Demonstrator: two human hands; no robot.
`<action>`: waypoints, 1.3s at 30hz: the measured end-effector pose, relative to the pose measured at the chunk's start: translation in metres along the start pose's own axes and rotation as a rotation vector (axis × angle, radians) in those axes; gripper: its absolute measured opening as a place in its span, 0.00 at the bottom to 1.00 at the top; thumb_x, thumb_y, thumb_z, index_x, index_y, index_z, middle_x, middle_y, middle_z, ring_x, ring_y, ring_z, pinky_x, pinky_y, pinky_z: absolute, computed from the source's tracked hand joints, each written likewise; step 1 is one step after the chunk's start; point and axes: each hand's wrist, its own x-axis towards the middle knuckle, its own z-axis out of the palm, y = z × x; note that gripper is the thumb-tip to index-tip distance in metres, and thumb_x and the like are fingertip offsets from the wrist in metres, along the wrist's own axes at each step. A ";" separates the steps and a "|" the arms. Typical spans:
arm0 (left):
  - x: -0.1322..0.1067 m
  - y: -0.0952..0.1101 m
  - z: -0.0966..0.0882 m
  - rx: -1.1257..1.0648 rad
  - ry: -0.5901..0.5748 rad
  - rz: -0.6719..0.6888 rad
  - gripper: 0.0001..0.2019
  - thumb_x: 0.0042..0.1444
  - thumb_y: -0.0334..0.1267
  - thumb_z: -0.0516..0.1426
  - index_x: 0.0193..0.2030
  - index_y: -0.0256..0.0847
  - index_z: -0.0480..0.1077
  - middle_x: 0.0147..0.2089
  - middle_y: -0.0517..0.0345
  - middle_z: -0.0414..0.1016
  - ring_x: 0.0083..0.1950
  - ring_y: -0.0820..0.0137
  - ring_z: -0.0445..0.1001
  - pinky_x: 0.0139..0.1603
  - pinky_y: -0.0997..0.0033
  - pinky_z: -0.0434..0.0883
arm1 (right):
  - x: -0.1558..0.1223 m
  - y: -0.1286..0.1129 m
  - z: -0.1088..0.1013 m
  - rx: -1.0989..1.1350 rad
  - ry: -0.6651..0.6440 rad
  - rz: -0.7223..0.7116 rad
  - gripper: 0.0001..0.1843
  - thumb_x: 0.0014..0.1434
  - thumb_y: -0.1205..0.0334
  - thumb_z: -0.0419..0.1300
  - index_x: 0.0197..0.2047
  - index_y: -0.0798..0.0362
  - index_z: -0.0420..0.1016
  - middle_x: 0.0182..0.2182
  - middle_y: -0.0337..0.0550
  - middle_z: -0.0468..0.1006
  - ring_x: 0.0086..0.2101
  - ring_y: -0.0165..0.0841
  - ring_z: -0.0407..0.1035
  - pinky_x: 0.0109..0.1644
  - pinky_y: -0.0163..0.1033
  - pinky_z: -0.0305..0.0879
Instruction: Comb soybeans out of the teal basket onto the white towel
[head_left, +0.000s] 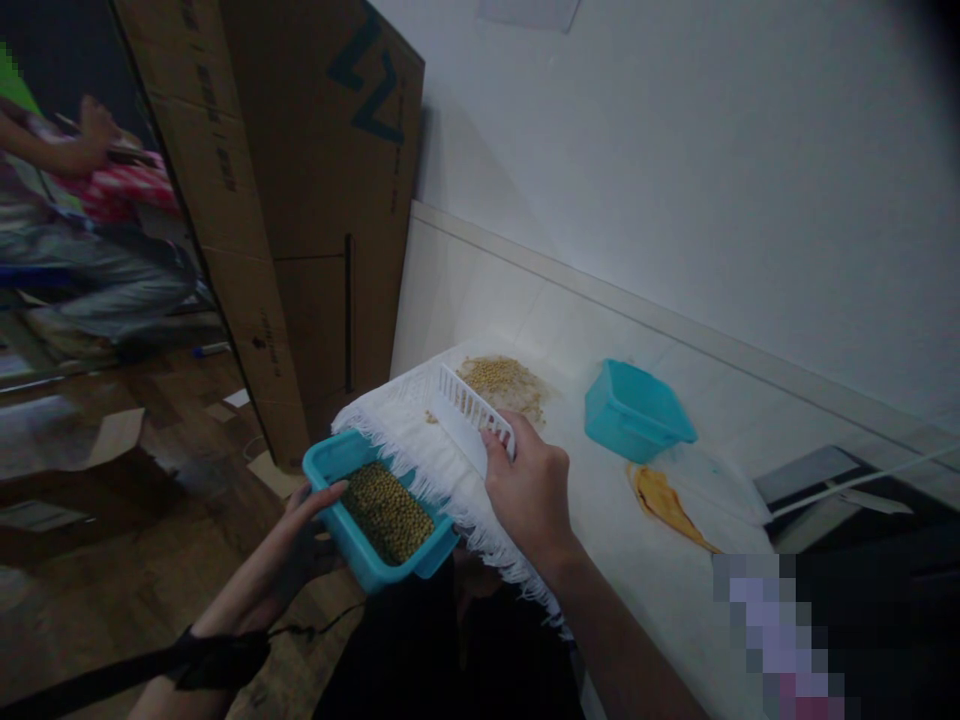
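My left hand point(296, 545) grips the left side of a teal plastic bin point(354, 540), with the thumb over its rim. Greenish-yellow dried beans point(386, 508) lie inside it. The bin is tilted a little, just off the near edge of a white fringed cloth point(394, 405), whose fringe hangs over its far rim. In my right hand point(531, 490) is a white plastic piece with a slotted wall point(459, 420), held by its near end over the cloth. Past it lies a spread of paler beans point(501, 378), with a few stray ones beside the slotted piece.
A second teal bin point(637, 412) stands on the white tabletop point(592, 500), near a crumpled yellow-orange item point(667, 505). The tall cardboard box point(330, 220) rises at the table's left end. Cut cardboard point(112, 440) lies on the floor. Another person point(90, 230) is at the far left.
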 end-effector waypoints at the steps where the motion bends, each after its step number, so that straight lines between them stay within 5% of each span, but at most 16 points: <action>1: -0.001 0.000 0.000 0.000 0.006 -0.002 0.43 0.59 0.57 0.77 0.77 0.57 0.67 0.48 0.55 0.82 0.38 0.55 0.88 0.39 0.56 0.86 | 0.000 -0.001 0.000 0.005 -0.005 0.006 0.15 0.72 0.65 0.62 0.52 0.50 0.92 0.34 0.49 0.93 0.33 0.44 0.88 0.36 0.39 0.76; 18: -0.003 0.004 -0.008 -0.009 -0.050 0.028 0.46 0.59 0.60 0.77 0.79 0.53 0.66 0.60 0.43 0.86 0.46 0.52 0.91 0.46 0.55 0.88 | -0.007 0.005 0.002 0.067 0.023 0.034 0.13 0.70 0.65 0.65 0.50 0.50 0.92 0.36 0.50 0.94 0.35 0.46 0.90 0.38 0.40 0.78; 32: -0.013 0.010 -0.004 -0.044 -0.070 0.074 0.36 0.62 0.56 0.76 0.73 0.54 0.71 0.55 0.49 0.90 0.45 0.53 0.92 0.45 0.55 0.89 | -0.001 0.003 -0.001 0.176 0.012 0.036 0.13 0.70 0.59 0.66 0.51 0.50 0.92 0.39 0.50 0.94 0.36 0.46 0.90 0.40 0.43 0.83; 39: -0.012 0.008 -0.004 -0.030 -0.096 0.108 0.32 0.63 0.55 0.75 0.71 0.56 0.74 0.63 0.51 0.89 0.51 0.55 0.91 0.47 0.57 0.89 | 0.011 0.012 0.013 0.129 -0.033 0.039 0.14 0.69 0.63 0.65 0.53 0.49 0.92 0.39 0.50 0.94 0.38 0.48 0.90 0.43 0.45 0.84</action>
